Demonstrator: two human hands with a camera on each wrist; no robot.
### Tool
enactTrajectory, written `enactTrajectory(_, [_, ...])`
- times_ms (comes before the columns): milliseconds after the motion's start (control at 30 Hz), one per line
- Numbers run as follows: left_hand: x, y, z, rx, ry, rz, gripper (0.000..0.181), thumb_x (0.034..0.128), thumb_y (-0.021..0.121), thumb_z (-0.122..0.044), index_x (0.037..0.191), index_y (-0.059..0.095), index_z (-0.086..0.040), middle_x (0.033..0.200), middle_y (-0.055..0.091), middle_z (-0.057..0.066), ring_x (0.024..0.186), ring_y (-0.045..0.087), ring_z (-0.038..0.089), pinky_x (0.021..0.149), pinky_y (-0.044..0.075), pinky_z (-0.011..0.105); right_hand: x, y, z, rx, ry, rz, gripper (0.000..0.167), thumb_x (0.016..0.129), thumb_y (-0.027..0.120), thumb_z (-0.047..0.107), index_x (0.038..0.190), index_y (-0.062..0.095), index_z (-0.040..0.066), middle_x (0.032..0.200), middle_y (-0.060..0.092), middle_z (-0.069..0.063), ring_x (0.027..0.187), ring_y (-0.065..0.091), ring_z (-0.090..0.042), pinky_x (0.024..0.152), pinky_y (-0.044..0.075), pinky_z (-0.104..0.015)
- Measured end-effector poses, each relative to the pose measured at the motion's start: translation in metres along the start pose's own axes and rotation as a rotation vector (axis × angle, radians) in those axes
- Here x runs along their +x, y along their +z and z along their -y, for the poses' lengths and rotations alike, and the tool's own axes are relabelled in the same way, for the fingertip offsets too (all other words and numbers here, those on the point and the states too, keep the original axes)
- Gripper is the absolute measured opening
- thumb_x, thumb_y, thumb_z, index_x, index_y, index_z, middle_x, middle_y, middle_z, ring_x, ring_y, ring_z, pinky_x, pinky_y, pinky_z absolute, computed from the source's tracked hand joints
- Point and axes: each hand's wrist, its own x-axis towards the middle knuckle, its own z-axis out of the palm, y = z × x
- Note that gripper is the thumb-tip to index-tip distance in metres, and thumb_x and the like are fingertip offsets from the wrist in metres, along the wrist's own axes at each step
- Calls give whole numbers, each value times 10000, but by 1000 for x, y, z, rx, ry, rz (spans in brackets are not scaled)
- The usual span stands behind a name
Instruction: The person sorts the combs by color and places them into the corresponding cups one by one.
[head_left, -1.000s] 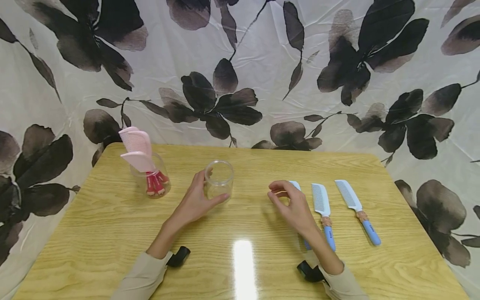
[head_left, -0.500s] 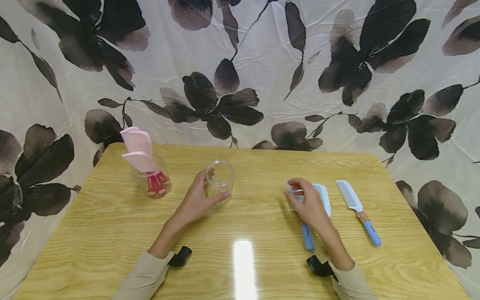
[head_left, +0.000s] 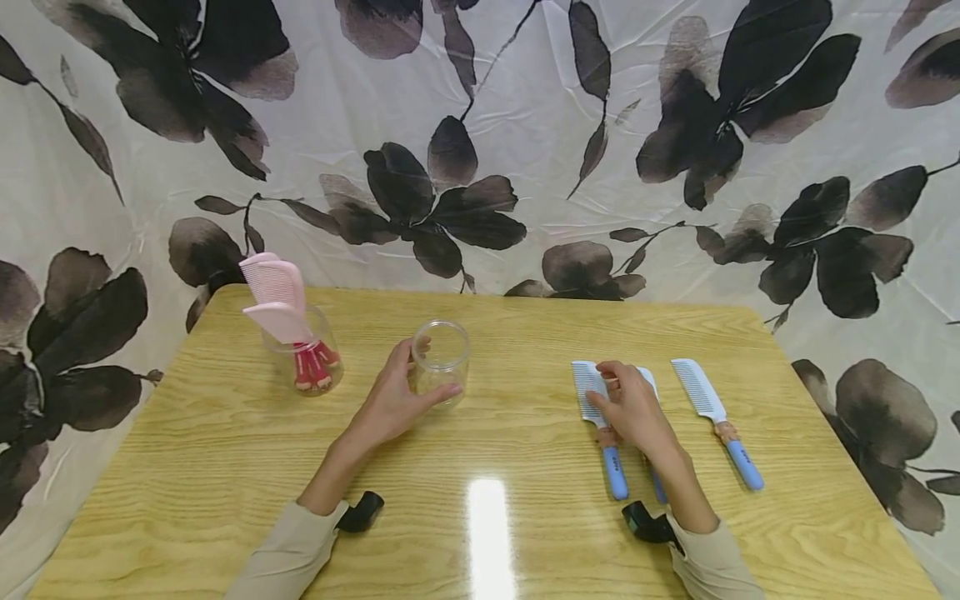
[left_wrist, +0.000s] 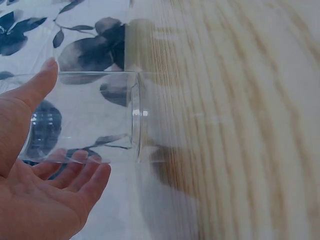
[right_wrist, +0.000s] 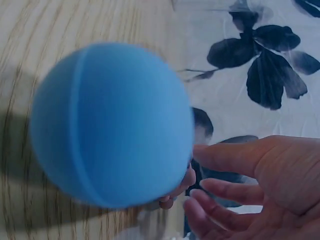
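My left hand (head_left: 393, 396) holds a clear glass jar (head_left: 441, 367) upright on the table, thumb on its near side and fingers behind it. In the left wrist view the thumb and fingertips lie along the wall of the jar (left_wrist: 95, 117). My right hand (head_left: 633, 406) is over two blue combs, loosely bent with nothing in it. The left comb (head_left: 590, 387) shows beside the fingers; the middle comb (head_left: 648, 379) is mostly hidden under the hand. In the right wrist view a rounded blue comb handle end (right_wrist: 120, 125) fills the foreground, beside the right hand (right_wrist: 260, 190).
Another blue comb (head_left: 699, 389) lies to the right. At the back left, a second clear jar (head_left: 330, 367) holds several pink combs (head_left: 281, 300) with red handles. A floral cloth (head_left: 525, 108) hangs behind the wooden table (head_left: 375, 533).
My right hand has moved right, from left of the left comb to over the middle one, uncovering the left comb. My left hand stays at the jar.
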Motion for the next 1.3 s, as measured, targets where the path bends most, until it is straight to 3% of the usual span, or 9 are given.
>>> enactTrajectory(233, [0, 2, 1, -11, 5, 1, 848, 862, 863, -244, 1490, 364, 31, 1511, 411, 243, 1384, 434, 395, 1142, 391, 582, -1, -2, -3, -15, 57, 64, 501, 981, 699, 89, 1394, 502, -113, 1281, 548, -315, 1126, 574, -438, 908, 514, -548])
enactTrajectory(533, [1, 3, 0, -1, 12, -3, 857, 853, 870, -238, 1493, 366, 28, 1505, 411, 243, 1370, 442, 387, 1134, 400, 581, -2, 1, -6, -1, 103, 95, 561, 980, 702, 89, 1420, 438, -138, 1233, 585, -308, 1053, 630, -404, 862, 555, -519])
enactTrajectory(667, [1, 1, 1, 8, -2, 0, 867, 845, 877, -251, 1495, 365, 11, 1504, 417, 224, 1374, 444, 381, 1137, 403, 572, -1, 2, -5, 19, 122, 83, 555, 989, 684, 81, 1427, 429, -145, 1242, 618, -315, 1078, 668, -423, 873, 576, -519])
enactTrajectory(1033, [1, -1, 4, -12, 11, -3, 852, 851, 873, -240, 1483, 367, 25, 1503, 410, 240, 1383, 435, 391, 1147, 386, 580, 5, -2, -1, 48, 30, -17, 365, 961, 708, 39, 1265, 617, -141, 1093, 696, -287, 912, 733, -411, 767, 626, -461])
enactTrajectory(1300, [1, 1, 5, -21, 24, 2, 841, 853, 869, -205, 1476, 362, 45, 1499, 402, 258, 1386, 427, 413, 1149, 377, 594, 10, -9, 14, 185, 87, -15, 343, 970, 708, 61, 1264, 624, -95, 1133, 667, -265, 844, 737, -320, 627, 630, -379])
